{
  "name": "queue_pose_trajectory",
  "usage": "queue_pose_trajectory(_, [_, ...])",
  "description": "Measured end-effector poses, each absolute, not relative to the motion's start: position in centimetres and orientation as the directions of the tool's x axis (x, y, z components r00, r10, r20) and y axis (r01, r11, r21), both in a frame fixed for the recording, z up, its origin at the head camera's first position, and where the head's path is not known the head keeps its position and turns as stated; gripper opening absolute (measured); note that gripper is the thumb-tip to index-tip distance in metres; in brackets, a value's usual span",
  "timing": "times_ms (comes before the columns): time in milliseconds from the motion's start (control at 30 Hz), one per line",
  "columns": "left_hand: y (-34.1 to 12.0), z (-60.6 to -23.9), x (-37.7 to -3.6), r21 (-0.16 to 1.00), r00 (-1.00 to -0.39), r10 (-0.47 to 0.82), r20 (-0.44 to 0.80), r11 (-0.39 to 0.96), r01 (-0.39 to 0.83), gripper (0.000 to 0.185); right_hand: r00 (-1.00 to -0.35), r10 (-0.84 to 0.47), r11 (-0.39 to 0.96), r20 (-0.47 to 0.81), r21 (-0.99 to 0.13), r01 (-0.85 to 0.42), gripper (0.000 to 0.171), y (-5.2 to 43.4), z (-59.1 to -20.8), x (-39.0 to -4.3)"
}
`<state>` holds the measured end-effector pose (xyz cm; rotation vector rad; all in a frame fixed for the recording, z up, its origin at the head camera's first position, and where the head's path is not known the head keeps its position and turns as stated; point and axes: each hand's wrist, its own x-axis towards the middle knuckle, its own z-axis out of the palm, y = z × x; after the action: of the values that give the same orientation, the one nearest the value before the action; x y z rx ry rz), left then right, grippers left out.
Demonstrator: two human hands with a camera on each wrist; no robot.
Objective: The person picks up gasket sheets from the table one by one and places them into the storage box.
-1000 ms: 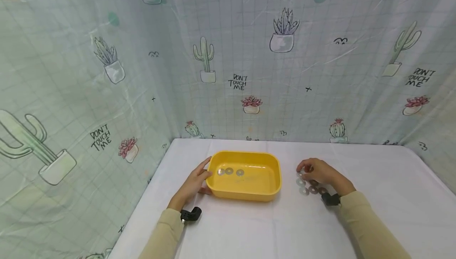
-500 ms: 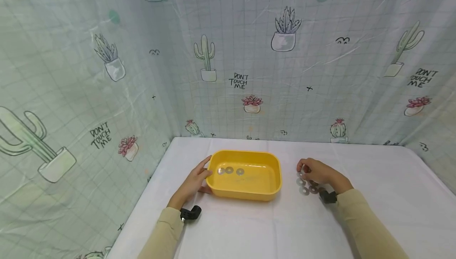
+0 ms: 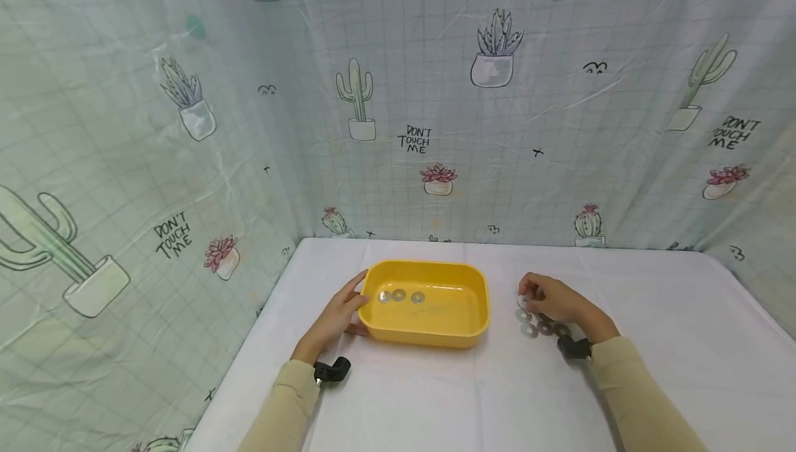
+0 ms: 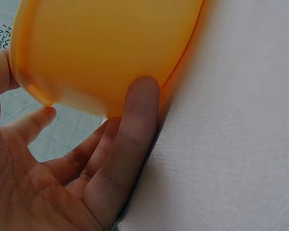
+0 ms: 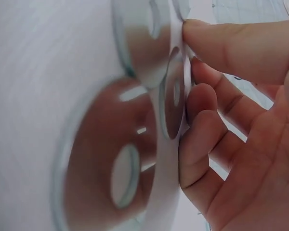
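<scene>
In the head view, a yellow plastic tub (image 3: 425,334) stands on the white table with three flat metal washers (image 3: 418,298) lying in it. My left hand (image 3: 336,315) holds its left end, thumb over the rim and fingers against the outer wall; the left wrist view shows these fingers (image 4: 143,103) on the yellow side. To the right of the tub, my right hand (image 3: 555,298) bends down to the table, thumb and fingertips around a washer (image 3: 523,303). Several more shiny washers (image 5: 103,159) lie flat by the palm, some partly hidden under the hand.
The white-covered table (image 3: 410,397) runs up to a hanging curtain (image 3: 398,92) printed with cacti, which also encloses the left side. A black wrist camera (image 3: 333,370) sits on the left wrist and another black wrist camera (image 3: 575,348) on the right.
Hardly anything moves: the right hand stays at the same washer with its fingers slightly shifted, and the left hand keeps its hold on the tub. The head view sways a little.
</scene>
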<state>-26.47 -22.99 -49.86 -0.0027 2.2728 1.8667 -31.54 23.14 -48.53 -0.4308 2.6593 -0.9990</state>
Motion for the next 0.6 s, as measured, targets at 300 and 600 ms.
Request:
queue_pose_trajectory(300, [-22.89,-49.89,-26.48,0.973,-0.980,0.132,-0.147,0.197,-0.120,0.061,-0.941,-0.320,0.705,-0.110,-0.691,-0.159,0.021,23.48,-48.91,-31.10])
queue_pose_trajectory(600, [-22.92,-49.93,-26.76,0.971,-0.980,0.124,-0.157,0.202,-0.130,0.061,-0.949,-0.298,0.699,-0.107,-0.702,-0.140,0.023,23.72,-48.58,-31.13])
